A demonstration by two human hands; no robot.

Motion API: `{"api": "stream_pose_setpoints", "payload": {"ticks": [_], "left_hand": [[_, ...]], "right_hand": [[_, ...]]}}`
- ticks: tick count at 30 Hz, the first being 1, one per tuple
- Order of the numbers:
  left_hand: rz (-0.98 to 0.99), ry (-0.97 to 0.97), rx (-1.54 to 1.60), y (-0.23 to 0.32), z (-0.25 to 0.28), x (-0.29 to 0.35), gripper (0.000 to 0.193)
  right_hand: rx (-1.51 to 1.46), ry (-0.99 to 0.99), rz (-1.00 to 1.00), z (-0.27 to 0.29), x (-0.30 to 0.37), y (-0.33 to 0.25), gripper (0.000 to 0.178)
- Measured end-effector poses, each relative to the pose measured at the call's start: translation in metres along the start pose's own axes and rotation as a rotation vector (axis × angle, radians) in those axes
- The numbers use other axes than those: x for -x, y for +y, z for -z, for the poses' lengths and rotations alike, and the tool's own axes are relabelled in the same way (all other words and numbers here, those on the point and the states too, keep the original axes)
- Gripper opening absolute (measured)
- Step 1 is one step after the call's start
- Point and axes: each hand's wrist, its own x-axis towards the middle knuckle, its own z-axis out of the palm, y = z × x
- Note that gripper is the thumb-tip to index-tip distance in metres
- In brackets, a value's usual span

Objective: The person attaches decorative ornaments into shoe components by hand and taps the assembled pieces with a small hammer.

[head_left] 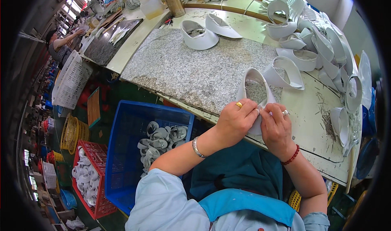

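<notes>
My left hand (233,124) and my right hand (277,128) meet at the table's near edge, fingers pinched on a white shoe upper (269,94). Its loop stands up beyond my fingertips, and a lower flap shows below them. The exact spot gripped is hidden by the fingers. Just past it to the right lies another white upper (295,81), with one more (306,64) behind. Two further uppers, one nearer (200,42) and one farther (223,28), rest on the far part of a speckled stone slab (163,70).
A heap of white uppers (326,47) covers the table's right side, near scattered thin scraps (327,119). Left of my legs stand a blue crate (116,153) and a red crate (105,204) holding grey-white pieces. A metal flask (173,2) and a jug (149,3) stand at the back.
</notes>
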Motion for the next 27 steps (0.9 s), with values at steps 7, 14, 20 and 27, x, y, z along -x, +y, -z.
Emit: {"api": "stream_pose_setpoints", "payload": {"ticks": [7,14,20,27], "left_hand": [[0.027,0.078,-0.004,0.007,0.0,0.003,0.021],[0.134,0.034,0.006,0.019,0.005,0.002,0.019],[0.177,-0.072,-0.053,0.026,0.007,-0.001,0.026],[0.134,-0.017,-0.134,0.026,0.002,0.003,0.022]], "right_hand": [[-0.011,-0.085,0.096,0.003,-0.004,0.004,0.029],[-0.031,-0.126,0.057,0.01,0.0,0.005,0.032],[0.059,-0.187,-0.16,0.061,0.019,0.009,0.04],[0.171,0.114,-0.561,0.163,0.118,0.078,0.036]]}}
